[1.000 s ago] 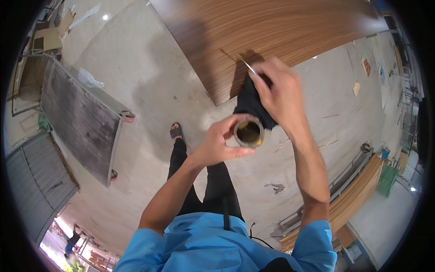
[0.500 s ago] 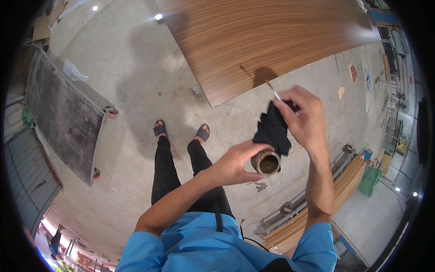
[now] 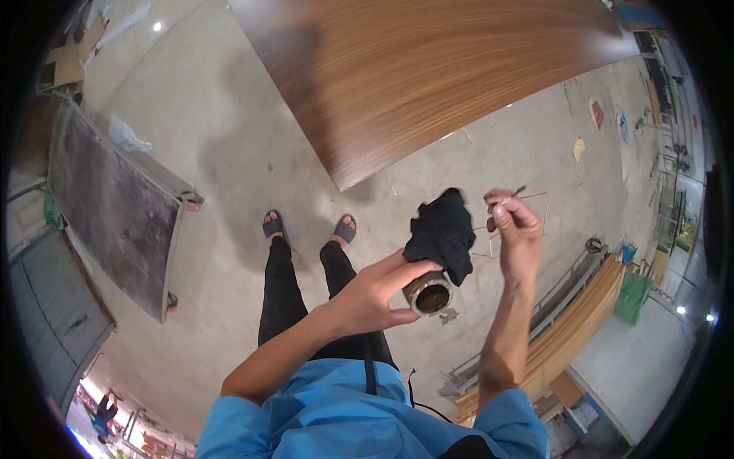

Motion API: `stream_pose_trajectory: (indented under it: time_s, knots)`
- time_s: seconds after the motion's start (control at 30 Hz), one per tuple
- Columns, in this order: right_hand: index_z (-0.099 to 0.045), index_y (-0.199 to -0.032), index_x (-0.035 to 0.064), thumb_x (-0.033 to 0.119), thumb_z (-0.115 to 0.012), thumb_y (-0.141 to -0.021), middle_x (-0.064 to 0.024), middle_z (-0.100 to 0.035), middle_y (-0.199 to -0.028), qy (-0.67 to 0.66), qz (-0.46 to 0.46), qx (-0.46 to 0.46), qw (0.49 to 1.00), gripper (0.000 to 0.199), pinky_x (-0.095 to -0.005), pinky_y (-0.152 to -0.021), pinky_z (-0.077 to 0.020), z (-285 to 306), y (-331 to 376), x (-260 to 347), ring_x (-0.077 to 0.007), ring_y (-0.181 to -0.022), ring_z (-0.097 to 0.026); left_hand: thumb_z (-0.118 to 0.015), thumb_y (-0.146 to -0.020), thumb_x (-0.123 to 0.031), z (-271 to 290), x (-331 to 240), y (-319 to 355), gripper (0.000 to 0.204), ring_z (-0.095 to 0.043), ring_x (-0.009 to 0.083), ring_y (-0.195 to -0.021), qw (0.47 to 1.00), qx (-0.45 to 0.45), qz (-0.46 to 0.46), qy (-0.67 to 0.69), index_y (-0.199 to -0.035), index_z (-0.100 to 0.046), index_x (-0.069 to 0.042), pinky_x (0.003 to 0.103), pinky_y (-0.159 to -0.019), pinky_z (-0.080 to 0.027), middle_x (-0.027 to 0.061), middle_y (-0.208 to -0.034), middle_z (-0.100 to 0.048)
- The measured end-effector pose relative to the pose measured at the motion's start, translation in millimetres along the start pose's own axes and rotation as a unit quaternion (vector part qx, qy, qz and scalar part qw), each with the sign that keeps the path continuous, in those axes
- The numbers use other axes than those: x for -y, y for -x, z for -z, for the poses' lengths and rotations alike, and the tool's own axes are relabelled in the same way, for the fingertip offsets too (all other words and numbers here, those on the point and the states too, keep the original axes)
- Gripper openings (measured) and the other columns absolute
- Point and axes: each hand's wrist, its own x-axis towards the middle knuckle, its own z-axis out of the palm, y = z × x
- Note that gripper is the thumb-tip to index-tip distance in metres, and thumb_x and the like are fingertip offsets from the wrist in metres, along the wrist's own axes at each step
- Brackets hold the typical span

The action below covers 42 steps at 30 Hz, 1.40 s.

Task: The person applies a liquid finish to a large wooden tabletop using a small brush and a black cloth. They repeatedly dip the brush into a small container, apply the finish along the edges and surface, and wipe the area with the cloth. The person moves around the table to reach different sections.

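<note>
My left hand (image 3: 375, 294) is wrapped round a small open-topped jar (image 3: 430, 297) with dark brown inside, its mouth facing up. A crumpled black cloth (image 3: 442, 229) sticks out beyond the fingers of that same hand, lying against the jar. To the right, my right hand (image 3: 520, 237) pinches a thin brush (image 3: 517, 192) whose dark tip points up and to the right. The brush is slightly blurred. A large brown wood-grain panel (image 3: 428, 84) spans the far side, with both hands on its near side and apart from it.
At the left stands a dark flat cart (image 3: 115, 199) with casters. Long wooden boards (image 3: 566, 336) are stacked at the right, beside a green bag (image 3: 633, 297). Paper scraps (image 3: 579, 149) lie on the concrete floor. Another person (image 3: 103, 419) shows far off at lower left.
My right hand has drawn back from the panel's near edge, and the brush now tilts up to the right. The jar and cloth have shifted slightly left with my left hand.
</note>
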Motion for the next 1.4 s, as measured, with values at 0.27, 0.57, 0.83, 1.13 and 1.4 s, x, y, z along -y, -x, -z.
stream_pose_trajectory:
  time_s: [0.27, 0.57, 0.83, 1.13, 1.4]
  knots:
    - [-0.074, -0.104, 0.0030, 0.011, -0.078, -0.096, -0.0032, -0.070, -0.091, -0.251, -0.089, 0.014, 0.964, 0.012, -0.0253, -0.061, -0.0465, -0.9, 84.3, -15.1, -0.0083, -0.072, -0.059, -0.087, -0.074, -0.006, 13.4, -65.2, 15.6, 0.072, -0.065, 0.0306, -0.118, 0.994, 0.052, 0.084, -0.049, -0.142, -0.062, -0.009, 0.036, -0.101, -0.052, 0.0139, -0.124, -0.066]
    - [-0.076, -0.110, 0.0018, 0.006, -0.078, -0.095, -0.0011, -0.071, -0.086, -0.142, -0.014, -0.068, 0.987, 0.015, -0.0246, -0.062, -0.0490, -3.9, 84.1, 67.6, -0.0073, -0.071, -0.060, -0.093, -0.075, -0.009, 18.0, -106.1, -6.8, 0.066, -0.068, 0.0240, -0.116, 0.990, -0.033, -0.051, -0.130, -0.134, -0.065, -0.003, 0.036, -0.102, -0.053, 0.0139, -0.125, -0.071]
    - [-0.074, -0.099, 0.0023, 0.004, -0.080, -0.092, -0.0035, -0.074, -0.087, 0.046, 0.187, 0.001, 0.981, 0.009, -0.0258, -0.068, -0.0528, 2.4, 60.1, 162.8, -0.0113, -0.076, -0.066, -0.091, -0.079, -0.004, -1.0, -127.9, -56.4, 0.068, -0.065, 0.0187, -0.119, 0.987, -0.106, -0.061, -0.100, -0.139, -0.060, 0.000, 0.034, -0.105, -0.050, 0.0108, -0.128, -0.066]
    - [-0.076, -0.100, 0.0009, 0.001, -0.078, -0.090, -0.0109, -0.074, -0.088, 0.140, 0.261, 0.078, 0.952, 0.010, -0.0311, -0.070, -0.0534, 69.6, -1.1, 173.3, -0.0171, -0.077, -0.069, -0.092, -0.078, -0.009, -67.2, -121.1, -105.3, 0.072, -0.064, 0.0185, -0.123, 0.975, -0.219, -0.022, -0.041, -0.142, -0.059, -0.003, 0.032, -0.108, -0.049, 0.0101, -0.131, -0.066]
    - [-0.076, -0.101, -0.0003, -0.003, -0.074, -0.092, -0.0081, -0.075, -0.088, 0.068, 0.221, 0.152, 0.961, 0.010, -0.0293, -0.072, -0.0545, 86.3, -0.4, 148.8, -0.0139, -0.079, -0.069, -0.089, -0.078, 0.001, -96.3, -136.8, -103.7, 0.085, -0.057, 0.0162, -0.134, 0.986, -0.166, -0.010, 0.003, -0.154, -0.049, 0.001, 0.032, -0.116, -0.043, 0.0095, -0.147, -0.059]
